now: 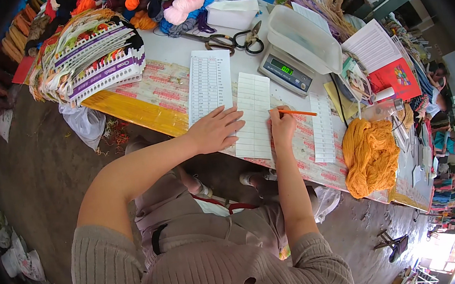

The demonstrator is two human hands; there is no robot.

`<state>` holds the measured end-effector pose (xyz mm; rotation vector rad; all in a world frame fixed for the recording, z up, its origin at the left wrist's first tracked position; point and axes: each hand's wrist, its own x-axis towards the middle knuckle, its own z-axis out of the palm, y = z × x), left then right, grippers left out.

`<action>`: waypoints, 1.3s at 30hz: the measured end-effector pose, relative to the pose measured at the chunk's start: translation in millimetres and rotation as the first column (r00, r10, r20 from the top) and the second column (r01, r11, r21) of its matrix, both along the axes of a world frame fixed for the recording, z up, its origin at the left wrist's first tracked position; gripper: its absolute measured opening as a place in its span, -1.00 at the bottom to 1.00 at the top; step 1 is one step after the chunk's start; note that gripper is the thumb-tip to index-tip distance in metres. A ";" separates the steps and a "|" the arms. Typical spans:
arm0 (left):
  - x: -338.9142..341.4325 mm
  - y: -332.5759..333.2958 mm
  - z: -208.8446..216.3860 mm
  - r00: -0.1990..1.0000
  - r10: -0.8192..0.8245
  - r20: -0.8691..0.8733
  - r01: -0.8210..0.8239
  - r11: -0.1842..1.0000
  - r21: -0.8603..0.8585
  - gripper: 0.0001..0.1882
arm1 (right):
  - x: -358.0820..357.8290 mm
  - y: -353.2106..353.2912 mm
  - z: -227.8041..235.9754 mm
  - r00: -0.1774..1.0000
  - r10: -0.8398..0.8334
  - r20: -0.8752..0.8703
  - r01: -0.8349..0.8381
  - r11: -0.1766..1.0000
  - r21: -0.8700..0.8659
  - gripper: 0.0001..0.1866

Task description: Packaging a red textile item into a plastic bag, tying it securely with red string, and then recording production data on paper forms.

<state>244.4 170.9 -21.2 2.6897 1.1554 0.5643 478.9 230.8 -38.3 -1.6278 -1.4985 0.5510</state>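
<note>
My right hand (283,127) is closed round an orange pencil (302,113), its shaft pointing off to the right. It rests at the right edge of a blank ruled sheet (252,106). My left hand (216,130) lies flat with fingers spread, across the lower part of a printed table sheet (209,78) and reaching the ruled sheet's left edge. Both papers lie side by side on the table. The pencil's tip is hidden by my fingers.
A digital scale (286,73) with a clear plastic tray (304,30) stands behind my right hand. Scissors (249,38) lie at the back. Bundled thread cards (102,66) fill the left, orange yarn (371,155) the right. A narrow paper strip (323,133) lies between.
</note>
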 end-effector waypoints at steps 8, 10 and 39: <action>0.1 0.1 0.9 1.000 -0.003 -0.004 0.003 1.000 0.010 -0.52 | 3.3 1.2 -4.4 1.000 -0.019 0.021 0.019 1.000 -0.006 -0.81; 0.0 -0.9 -0.2 1.000 -0.002 0.007 0.002 1.000 0.002 -0.52 | -3.1 -1.1 5.2 0.999 0.021 -0.026 -0.021 0.999 0.029 -0.79; 2.0 -0.1 2.8 1.000 -0.004 -0.025 0.004 1.000 -0.006 -0.51 | -3.1 4.5 4.7 0.987 0.155 -0.041 -0.153 0.987 0.039 -0.77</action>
